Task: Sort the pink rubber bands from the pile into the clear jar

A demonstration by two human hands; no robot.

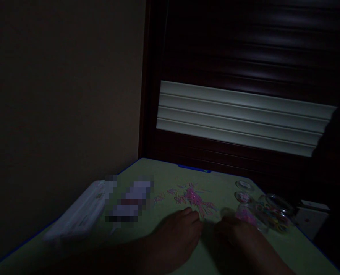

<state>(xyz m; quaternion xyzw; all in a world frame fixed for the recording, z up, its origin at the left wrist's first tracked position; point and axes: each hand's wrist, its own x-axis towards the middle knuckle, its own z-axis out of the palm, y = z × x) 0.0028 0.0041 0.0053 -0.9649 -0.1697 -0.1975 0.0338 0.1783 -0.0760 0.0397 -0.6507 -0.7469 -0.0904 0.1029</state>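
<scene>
Dim light covers a pale green table (135,244) with a blue edge. On it lies a loose pile of small pink and pastel bands (194,196). My left hand (180,236) is just in front of the pile, its fingers curled and pointing down. To its right, my right hand (234,231) has bent fingers, beside a clear container of pink pieces (247,215). A narrow gap separates the two hands. Shadow hides both sets of fingertips, and anything between them cannot be made out.
A clear jar of coloured bands (274,217) lies at the right, with a small round container (243,197) and a clear lid (244,186) behind. A long white case (78,210) and a blurred-out item (132,200) are at the left. A white box (312,217) stands beyond the right edge.
</scene>
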